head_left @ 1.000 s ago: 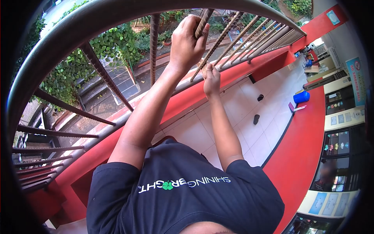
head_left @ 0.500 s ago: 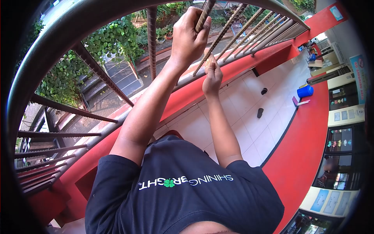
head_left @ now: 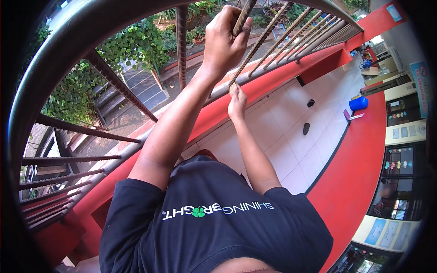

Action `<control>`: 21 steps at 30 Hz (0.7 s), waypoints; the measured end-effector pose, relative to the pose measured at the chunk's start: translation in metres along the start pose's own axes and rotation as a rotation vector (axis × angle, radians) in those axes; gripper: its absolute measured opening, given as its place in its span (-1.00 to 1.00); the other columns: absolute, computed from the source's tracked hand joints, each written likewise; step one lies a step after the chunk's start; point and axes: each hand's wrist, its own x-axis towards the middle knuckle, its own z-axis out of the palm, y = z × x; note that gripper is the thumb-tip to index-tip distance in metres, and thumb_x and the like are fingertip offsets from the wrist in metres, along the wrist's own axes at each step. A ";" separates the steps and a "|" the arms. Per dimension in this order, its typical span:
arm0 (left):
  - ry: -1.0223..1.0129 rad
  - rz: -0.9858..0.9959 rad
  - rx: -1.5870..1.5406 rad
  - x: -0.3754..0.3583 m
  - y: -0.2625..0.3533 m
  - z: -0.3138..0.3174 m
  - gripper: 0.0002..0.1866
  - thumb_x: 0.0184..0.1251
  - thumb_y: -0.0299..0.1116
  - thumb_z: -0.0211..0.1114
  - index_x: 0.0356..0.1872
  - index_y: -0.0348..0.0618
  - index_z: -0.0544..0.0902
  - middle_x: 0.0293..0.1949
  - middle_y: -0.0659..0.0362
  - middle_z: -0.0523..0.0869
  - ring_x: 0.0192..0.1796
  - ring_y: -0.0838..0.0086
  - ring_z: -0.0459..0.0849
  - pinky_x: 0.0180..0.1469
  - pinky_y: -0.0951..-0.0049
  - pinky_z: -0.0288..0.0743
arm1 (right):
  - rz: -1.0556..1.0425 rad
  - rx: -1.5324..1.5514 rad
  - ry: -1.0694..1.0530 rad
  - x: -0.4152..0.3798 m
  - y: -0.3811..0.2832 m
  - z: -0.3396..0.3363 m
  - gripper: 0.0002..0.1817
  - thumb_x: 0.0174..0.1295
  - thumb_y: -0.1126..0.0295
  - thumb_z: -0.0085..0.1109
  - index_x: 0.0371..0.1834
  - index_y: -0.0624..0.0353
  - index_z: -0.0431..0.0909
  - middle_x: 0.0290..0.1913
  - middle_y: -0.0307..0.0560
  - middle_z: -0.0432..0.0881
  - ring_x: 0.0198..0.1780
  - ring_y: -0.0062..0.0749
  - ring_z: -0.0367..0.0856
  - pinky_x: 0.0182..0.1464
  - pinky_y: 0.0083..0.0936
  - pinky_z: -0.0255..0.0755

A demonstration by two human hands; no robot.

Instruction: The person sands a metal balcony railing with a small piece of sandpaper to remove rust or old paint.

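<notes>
My left hand (head_left: 224, 42) is wrapped round a ribbed metal bar (head_left: 244, 17) of the railing, near the top of the view. Lower and to the right, my right hand (head_left: 237, 103) is closed at the bottom end of the neighbouring ribbed bar (head_left: 259, 41), just above the lower rail (head_left: 219, 93). Its fingertips are pinched together against that bar. Whatever they hold there is too small and hidden to name.
A thick curved handrail (head_left: 20, 98) arches over the bars. Beyond them are green plants (head_left: 132, 45) and paving. On the right are a tiled floor (head_left: 277, 132) with dark slippers (head_left: 306, 128), a red ledge (head_left: 364, 164) and a blue container (head_left: 358, 103).
My right hand has moved down and left to the bar's foot; the tan piece seen in it before is now hardly visible. My left hand keeps its hold on the bar.
</notes>
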 end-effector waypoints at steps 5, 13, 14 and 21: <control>-0.043 -0.101 0.005 0.001 0.004 -0.002 -0.80 0.41 -0.34 0.38 -0.22 -0.24 0.55 -0.47 0.01 0.60 -0.39 0.10 0.60 -0.27 0.19 0.48 | -0.011 0.004 -0.014 0.010 -0.080 0.004 -0.48 0.72 0.20 -0.22 0.41 0.42 0.49 -0.03 -0.17 0.52 -0.01 -0.53 0.42 0.04 -0.56 0.33; -0.014 0.003 0.003 0.004 0.006 -0.004 -0.73 0.53 -0.26 0.31 -0.26 -0.26 0.51 -0.52 0.05 0.48 -0.48 0.26 0.45 -0.35 0.24 0.37 | -0.026 0.158 0.025 0.003 -0.036 -0.005 -0.47 0.72 0.23 -0.23 0.46 0.49 0.39 0.43 0.15 0.52 0.46 -0.22 0.50 0.50 -0.37 0.35; -0.001 0.005 0.017 0.003 0.006 -0.003 -0.75 0.52 -0.29 0.31 -0.25 -0.27 0.51 -0.50 0.02 0.50 -0.45 0.20 0.49 -0.33 0.22 0.39 | -0.045 0.141 0.023 0.015 -0.044 -0.016 -0.47 0.72 0.23 -0.23 0.46 0.49 0.39 0.43 0.15 0.52 0.46 -0.22 0.50 0.50 -0.37 0.35; 0.007 0.040 0.035 0.003 0.008 -0.006 -0.82 0.47 -0.38 0.29 -0.20 -0.27 0.52 -0.42 -0.04 0.54 -0.37 0.09 0.55 -0.26 0.16 0.44 | -1.314 -0.641 0.507 0.095 -0.257 -0.023 -0.50 0.60 0.40 -0.15 0.54 0.29 0.38 0.51 0.23 0.46 0.57 0.02 0.37 0.60 -0.01 0.10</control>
